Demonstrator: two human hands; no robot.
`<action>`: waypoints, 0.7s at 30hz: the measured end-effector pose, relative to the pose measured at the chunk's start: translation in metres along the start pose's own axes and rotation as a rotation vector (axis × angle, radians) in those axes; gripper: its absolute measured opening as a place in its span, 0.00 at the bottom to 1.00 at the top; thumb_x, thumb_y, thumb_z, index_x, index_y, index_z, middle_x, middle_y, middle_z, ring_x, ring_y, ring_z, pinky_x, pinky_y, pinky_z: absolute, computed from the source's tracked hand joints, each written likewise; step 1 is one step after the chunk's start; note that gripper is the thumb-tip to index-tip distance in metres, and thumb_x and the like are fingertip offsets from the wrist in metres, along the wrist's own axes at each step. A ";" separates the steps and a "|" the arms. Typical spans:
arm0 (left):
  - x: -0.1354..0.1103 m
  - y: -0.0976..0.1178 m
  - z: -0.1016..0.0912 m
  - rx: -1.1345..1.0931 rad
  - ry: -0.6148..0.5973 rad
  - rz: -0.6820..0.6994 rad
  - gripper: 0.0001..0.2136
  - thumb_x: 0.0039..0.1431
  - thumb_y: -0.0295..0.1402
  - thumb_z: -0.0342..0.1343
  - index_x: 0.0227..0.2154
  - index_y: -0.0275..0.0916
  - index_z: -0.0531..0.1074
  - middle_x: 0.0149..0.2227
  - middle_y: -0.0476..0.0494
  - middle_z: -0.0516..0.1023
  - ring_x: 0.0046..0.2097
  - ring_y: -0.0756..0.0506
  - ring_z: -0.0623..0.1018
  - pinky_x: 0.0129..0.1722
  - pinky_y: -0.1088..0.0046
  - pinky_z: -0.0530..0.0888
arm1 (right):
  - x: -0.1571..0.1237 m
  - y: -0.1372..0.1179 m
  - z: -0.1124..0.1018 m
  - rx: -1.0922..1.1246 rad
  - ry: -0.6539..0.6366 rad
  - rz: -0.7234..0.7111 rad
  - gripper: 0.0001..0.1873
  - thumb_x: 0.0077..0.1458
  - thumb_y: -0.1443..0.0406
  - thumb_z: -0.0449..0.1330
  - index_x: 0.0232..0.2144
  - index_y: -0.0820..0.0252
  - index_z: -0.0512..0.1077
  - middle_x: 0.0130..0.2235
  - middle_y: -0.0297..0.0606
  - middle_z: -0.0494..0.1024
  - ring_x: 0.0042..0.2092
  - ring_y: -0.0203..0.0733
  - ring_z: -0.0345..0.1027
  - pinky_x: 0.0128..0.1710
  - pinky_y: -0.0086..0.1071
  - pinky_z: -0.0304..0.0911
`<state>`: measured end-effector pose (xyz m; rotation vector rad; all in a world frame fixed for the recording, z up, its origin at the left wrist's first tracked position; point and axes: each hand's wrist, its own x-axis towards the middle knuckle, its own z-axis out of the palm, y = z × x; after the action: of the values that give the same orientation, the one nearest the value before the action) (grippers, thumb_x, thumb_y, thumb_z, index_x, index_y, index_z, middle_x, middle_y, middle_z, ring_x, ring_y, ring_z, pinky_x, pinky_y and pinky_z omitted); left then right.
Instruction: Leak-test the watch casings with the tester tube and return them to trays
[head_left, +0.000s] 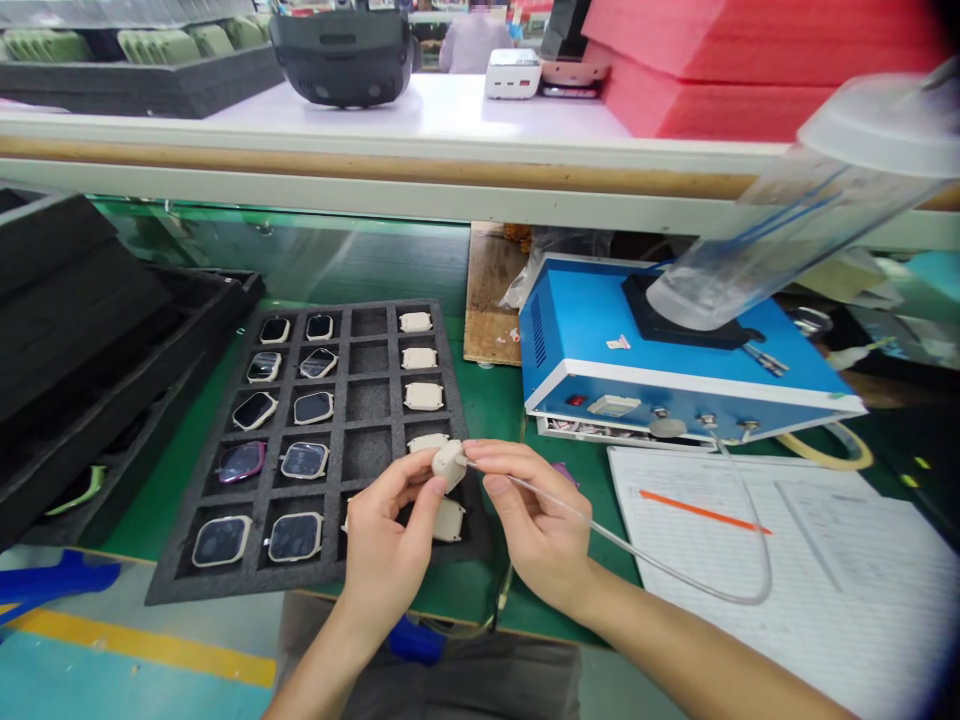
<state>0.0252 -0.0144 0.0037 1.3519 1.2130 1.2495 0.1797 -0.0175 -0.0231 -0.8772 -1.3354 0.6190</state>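
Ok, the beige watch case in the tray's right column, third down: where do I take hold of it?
Come straight down from above: the beige watch case lies flat in a foam tray pocket, walled in on every side. Pinch across its two straight side edges; the rounded corners would likely slip.

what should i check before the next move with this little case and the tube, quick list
1. The left hand pinches the beige case firmly: ok.
2. The right hand pinches the tube end at the case: ok.
3. End of the tube seated in the case: cannot tell.
4. Run of the tube to the blue box unkinked: ok.
5. Free cells in the foam tray: ok.
6. Power on at the blue box: cannot tell.
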 end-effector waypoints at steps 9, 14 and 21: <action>0.003 -0.005 -0.002 0.058 0.005 0.030 0.08 0.63 0.33 0.64 0.44 0.40 0.83 0.45 0.43 0.88 0.43 0.45 0.87 0.45 0.78 0.82 | 0.003 0.000 0.002 0.018 0.007 -0.021 0.13 0.66 0.73 0.60 0.44 0.53 0.81 0.45 0.40 0.85 0.49 0.42 0.81 0.52 0.37 0.77; 0.007 -0.009 -0.004 0.071 0.037 0.045 0.10 0.61 0.36 0.66 0.43 0.40 0.84 0.44 0.42 0.88 0.43 0.44 0.88 0.44 0.79 0.82 | 0.009 0.001 0.004 0.031 0.013 -0.053 0.12 0.65 0.74 0.60 0.43 0.54 0.80 0.43 0.41 0.85 0.49 0.42 0.81 0.51 0.36 0.77; 0.010 -0.007 -0.003 0.105 0.063 0.062 0.11 0.59 0.38 0.67 0.42 0.39 0.84 0.42 0.41 0.88 0.41 0.43 0.88 0.42 0.76 0.83 | 0.009 0.003 0.005 0.040 0.020 -0.056 0.11 0.65 0.73 0.61 0.43 0.55 0.80 0.43 0.42 0.85 0.48 0.41 0.81 0.51 0.35 0.76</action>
<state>0.0216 -0.0039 -0.0021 1.4451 1.3047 1.2959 0.1767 -0.0073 -0.0207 -0.8093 -1.3205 0.5899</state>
